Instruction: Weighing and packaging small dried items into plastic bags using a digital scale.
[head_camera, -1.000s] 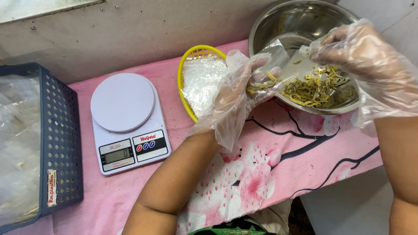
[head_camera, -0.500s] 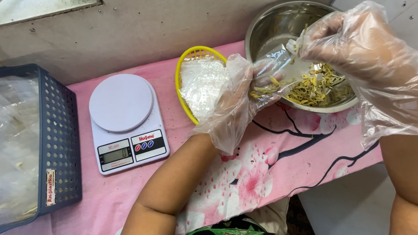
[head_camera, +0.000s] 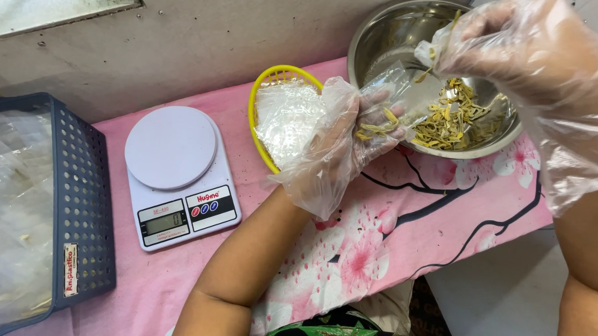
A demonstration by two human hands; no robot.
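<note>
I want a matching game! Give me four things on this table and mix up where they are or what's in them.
Things:
1. white round-topped kitchen scale
2. shiny metal bowl
3. yellow plastic oval basket
4. dark blue perforated plastic crate

Places or states:
A. holds thin yellowish shreds
B. at the far left edge, filled with clear bags
C. stands bare-topped between the crate and the basket
D. lined with clear plastic, just behind the gloved left hand

Pairs: 1-C, 2-A, 3-D, 4-B
</note>
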